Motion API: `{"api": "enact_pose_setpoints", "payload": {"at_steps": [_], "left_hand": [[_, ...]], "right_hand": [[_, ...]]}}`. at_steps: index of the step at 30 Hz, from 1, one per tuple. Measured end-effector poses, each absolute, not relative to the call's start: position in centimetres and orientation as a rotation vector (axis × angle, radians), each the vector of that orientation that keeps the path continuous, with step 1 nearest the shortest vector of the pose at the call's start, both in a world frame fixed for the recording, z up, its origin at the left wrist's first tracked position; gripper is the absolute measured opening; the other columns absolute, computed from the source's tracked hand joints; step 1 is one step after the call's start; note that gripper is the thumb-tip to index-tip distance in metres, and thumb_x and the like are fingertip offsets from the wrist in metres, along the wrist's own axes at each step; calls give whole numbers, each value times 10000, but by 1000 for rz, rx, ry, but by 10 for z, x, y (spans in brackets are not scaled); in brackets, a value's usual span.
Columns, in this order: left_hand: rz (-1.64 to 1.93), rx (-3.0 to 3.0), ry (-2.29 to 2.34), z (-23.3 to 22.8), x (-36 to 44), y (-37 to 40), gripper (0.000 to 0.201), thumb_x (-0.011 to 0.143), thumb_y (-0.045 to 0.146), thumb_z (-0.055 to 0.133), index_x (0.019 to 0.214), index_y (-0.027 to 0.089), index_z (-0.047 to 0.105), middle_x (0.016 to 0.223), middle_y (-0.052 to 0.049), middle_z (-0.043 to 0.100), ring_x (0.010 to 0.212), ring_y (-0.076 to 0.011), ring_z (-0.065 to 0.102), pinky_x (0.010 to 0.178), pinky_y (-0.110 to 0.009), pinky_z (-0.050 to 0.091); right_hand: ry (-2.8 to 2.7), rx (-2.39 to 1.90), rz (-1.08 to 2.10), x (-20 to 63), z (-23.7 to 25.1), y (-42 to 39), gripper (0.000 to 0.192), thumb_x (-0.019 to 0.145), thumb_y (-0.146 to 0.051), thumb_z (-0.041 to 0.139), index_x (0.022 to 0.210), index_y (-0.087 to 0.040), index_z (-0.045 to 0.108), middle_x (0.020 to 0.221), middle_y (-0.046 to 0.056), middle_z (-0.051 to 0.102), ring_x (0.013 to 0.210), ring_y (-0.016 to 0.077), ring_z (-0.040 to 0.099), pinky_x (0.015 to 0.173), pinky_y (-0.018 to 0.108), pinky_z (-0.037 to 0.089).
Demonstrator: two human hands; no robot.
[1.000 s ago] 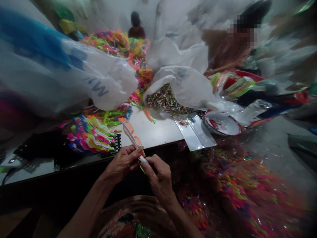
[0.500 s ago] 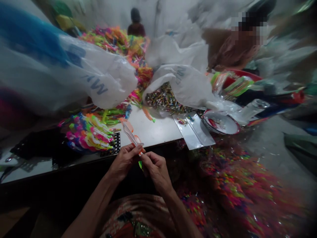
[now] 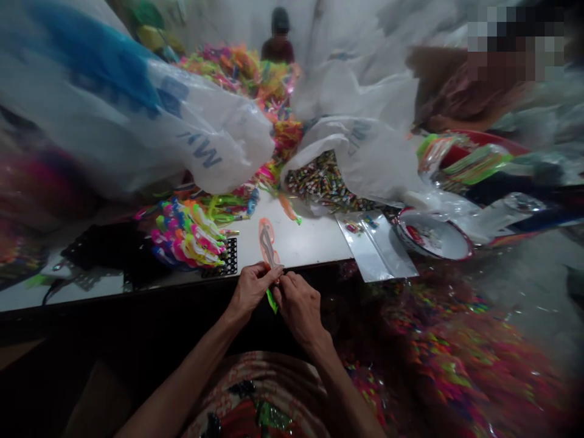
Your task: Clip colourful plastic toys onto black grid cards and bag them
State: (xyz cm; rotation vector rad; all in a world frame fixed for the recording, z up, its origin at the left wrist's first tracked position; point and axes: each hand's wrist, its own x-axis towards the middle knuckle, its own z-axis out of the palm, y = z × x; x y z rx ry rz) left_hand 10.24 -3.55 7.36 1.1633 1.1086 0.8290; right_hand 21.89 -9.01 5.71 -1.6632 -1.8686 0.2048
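Note:
At the table's front edge, my left hand (image 3: 252, 291) is closed, thumb against fingers, on an orange and whitish plastic piece (image 3: 267, 238). Its long looped part points away from me over the white tabletop. My right hand (image 3: 298, 304) is closed against the left, its fingers curled at the near end of the same piece. Between the hands a bright green tip (image 3: 272, 300) hangs down. What the fingertips pinch is hidden. Left of my hands, a bunch of colourful plastic pieces (image 3: 189, 237) lies by a black perforated rack (image 3: 232, 255).
Large white plastic sacks (image 3: 219, 131) stand behind, one spilling small multicoloured parts (image 3: 319, 182). To the right are a clear bag (image 3: 383, 258) and a red-rimmed white bowl (image 3: 456, 250). Colourful plastic-wrapped goods (image 3: 465, 347) lie low at right. Two people are farther back.
The whole view has shifted, so the table and hands appear farther right. My right hand has turned, with its back more upward and fingers more curled against the left. Both still grip the piece.

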Motion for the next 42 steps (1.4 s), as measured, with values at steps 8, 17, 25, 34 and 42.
{"api": "enact_pose_setpoints", "payload": {"at_steps": [8, 17, 25, 34, 42], "left_hand": [[847, 1543, 1236, 32, 72, -44, 223, 699, 376, 689, 838, 208, 733, 828, -50, 672, 759, -181, 594, 726, -275, 451], [1294, 1963, 1412, 67, 12, -59, 245, 771, 196, 639, 990, 286, 703, 937, -40, 686, 884, -193, 619, 859, -308, 443], [1193, 2916, 1443, 138, -36, 10, 443, 857, 244, 561, 1296, 260, 502, 1267, -89, 589, 1207, -275, 499, 1012, -474, 300], [861, 2921, 1412, 125, -34, 30, 442, 926, 262, 445, 1365, 297, 411, 1371, -36, 503, 1311, -265, 397, 1035, -468, 260], [812, 2903, 1381, 130, -35, 31, 420, 929, 249, 441, 1344, 309, 437, 1381, -33, 493, 1336, -250, 364, 1046, -466, 253]], "right_hand": [[-1337, -1621, 904, 239, 36, -71, 115, 758, -198, 507, 752, -153, 612, 633, -8, 569, 578, 131, 516, 546, 224, 380], [-1176, -1313, 1244, 213, 20, -28, 131, 763, -286, 545, 787, -158, 565, 612, -17, 584, 561, 120, 539, 527, 212, 412], [-1229, -1267, 1217, 164, 9, 11, 151, 735, -300, 574, 781, -158, 594, 659, -7, 592, 624, 141, 571, 573, 233, 438], [-1325, -1321, 1151, 147, 10, 34, 167, 739, -329, 580, 722, -165, 604, 652, -12, 576, 641, 134, 513, 568, 217, 407], [-1308, -1240, 1233, 144, 8, 36, 165, 744, -298, 582, 790, -145, 619, 707, 11, 597, 661, 141, 520, 606, 229, 414]]}}
